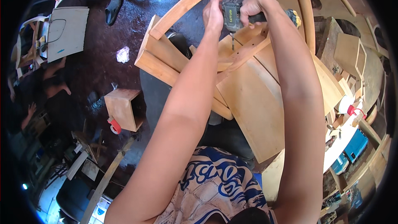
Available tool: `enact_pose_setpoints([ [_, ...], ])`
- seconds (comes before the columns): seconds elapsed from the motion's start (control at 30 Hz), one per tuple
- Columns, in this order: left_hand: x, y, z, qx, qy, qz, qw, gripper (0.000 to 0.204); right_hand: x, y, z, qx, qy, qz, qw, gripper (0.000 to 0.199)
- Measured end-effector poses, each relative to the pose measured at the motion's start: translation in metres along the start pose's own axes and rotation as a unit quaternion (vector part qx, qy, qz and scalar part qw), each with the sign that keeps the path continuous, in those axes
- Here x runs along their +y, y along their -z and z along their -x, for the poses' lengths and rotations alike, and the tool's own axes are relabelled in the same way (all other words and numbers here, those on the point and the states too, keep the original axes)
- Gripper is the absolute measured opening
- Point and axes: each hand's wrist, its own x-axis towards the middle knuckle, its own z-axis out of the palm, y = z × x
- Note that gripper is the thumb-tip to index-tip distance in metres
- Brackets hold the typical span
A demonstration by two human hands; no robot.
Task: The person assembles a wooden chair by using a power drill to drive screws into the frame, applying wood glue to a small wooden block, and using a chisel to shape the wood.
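My right hand (pixel 256 9) is wrapped around the handle of a cordless drill (pixel 231 15). The drill's dark grey battery end points left, and a yellow-and-black part of it shows beyond my right forearm. Against the left side of that battery end is my left hand (pixel 212 15), its thumb stretched upward and its other fingers mostly hidden. Below both hands lies a wooden chair frame (pixel 244 56) with curved pale pieces and several dark holes in one rail. A thin dark bit or screw (pixel 233 41) stands near that rail; whether it is fixed there I cannot tell.
A wide wooden panel (pixel 257 108) slants toward me under my arms. On the left are a small open wooden box (pixel 122 105), a roll of red tape (pixel 114 126) and a dark clog (pixel 112 10). Wood offcuts and a white bottle (pixel 345 104) crowd the right side. Another person's hand (pixel 31 110) shows far left.
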Motion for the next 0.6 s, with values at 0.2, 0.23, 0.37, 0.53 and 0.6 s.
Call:
enact_pose_setpoints([
  [0.2,-0.004,0.0,-0.011,0.0,-0.028,-0.116,0.993,0.043,0.028,-0.003,0.075,0.104,0.083,0.051,0.99,0.012],
  [0.23,-0.004,-0.003,-0.009,-0.011,-0.03,-0.113,0.993,0.043,0.033,-0.009,0.096,0.109,0.076,0.046,0.99,0.012],
  [0.37,0.012,-0.003,0.02,-0.058,-0.019,-0.034,0.998,0.028,0.049,-0.05,0.197,0.33,0.172,0.074,0.925,0.026],
  [0.53,0.04,-0.025,0.137,-0.174,-0.108,-0.02,0.979,0.027,0.15,-0.163,0.356,0.509,0.248,-0.002,0.824,0.049],
  [0.6,0.048,-0.036,0.185,-0.234,-0.186,-0.023,0.954,0.023,0.219,-0.228,0.4,0.582,0.27,-0.063,0.764,0.061],
])
